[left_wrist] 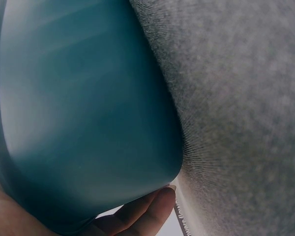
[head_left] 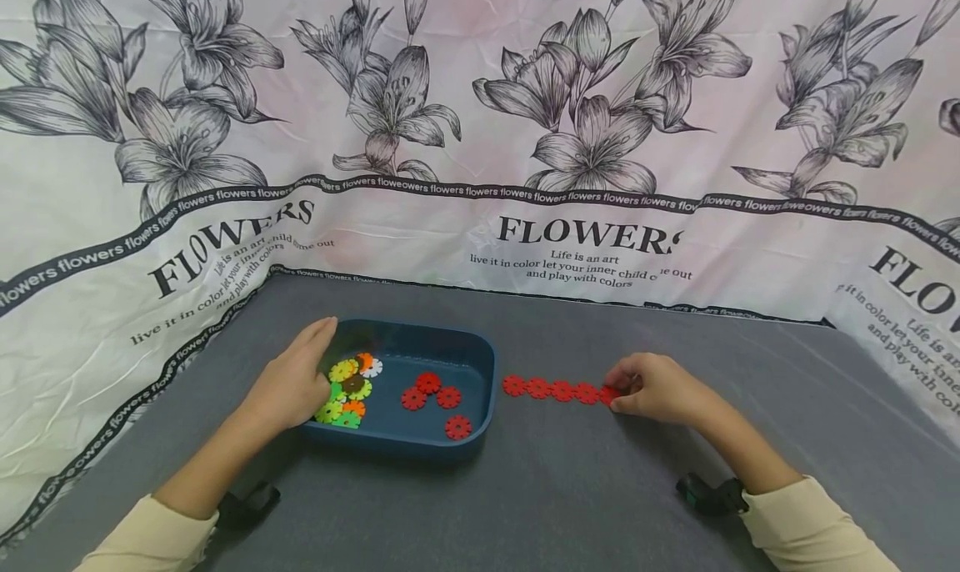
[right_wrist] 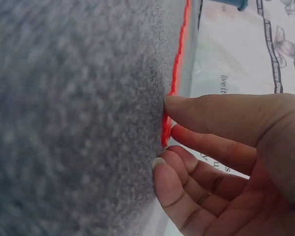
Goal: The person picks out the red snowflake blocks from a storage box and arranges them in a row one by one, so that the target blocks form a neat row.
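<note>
The left hand (head_left: 294, 382) is gripping the left end of a blue tray (head_left: 420, 449), which is sitting on the grey table (head_left: 360, 514). Inside, mixed-colour discs (head_left: 353, 385) are lying heaped beside that hand, while four red discs (head_left: 448, 398) are lying toward the right end, three clustered and one nearer the front corner. Just beyond the tray's right wall, a row of five red discs (head_left: 562, 391) is running rightward along the table; the views are not showing whether neighbours are interlocking. At its far right, the right hand (head_left: 660, 388) is pinching the end disc (right_wrist: 165, 130) between thumb and finger. Judging by this layout, the red discs are standing slightly past halfway: five are forming the row, the last perhaps not yet settled, and four are waiting in the tray.
</note>
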### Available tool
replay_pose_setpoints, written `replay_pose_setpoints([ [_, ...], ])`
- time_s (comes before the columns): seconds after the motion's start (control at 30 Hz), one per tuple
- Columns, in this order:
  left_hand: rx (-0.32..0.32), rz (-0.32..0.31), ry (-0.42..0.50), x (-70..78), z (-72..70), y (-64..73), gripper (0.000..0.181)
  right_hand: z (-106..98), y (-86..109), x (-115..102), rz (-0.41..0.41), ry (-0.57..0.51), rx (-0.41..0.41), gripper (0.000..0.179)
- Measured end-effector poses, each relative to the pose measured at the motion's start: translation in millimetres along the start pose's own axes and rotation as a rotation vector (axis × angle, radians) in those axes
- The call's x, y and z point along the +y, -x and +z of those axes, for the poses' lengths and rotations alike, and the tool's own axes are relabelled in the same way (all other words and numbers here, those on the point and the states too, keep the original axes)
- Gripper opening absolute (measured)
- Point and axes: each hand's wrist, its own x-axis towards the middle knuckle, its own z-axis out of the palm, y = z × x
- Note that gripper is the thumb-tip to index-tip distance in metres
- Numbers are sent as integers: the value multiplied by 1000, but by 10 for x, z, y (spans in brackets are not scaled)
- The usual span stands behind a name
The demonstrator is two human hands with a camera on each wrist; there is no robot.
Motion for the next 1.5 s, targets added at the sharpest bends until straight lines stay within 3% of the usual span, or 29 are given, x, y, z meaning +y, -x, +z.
replay_pose_setpoints([
  [0.83,6,16,2,-14,-4,17,78,37,-48,-13,-52,36,31,17],
  [0.97,11,20,-5,-42,-8,38,78,16,-143,-217,-137,43,62,19],
  [1.13,13,28,3,-44,-6,29,78,29,-322,-670,-332,28,100,21],
  [1.23,14,28,5,-31,-2,15,78,60,-460,-986,-442,22,51,24],
  [1.33,12,22,2,-19,-2,11,78,151,-626,-1275,-522,64,-56,29],
  [1.5,12,26,5,0,-2,9,79,425,-884,-1646,-493,214,-369,61],
])
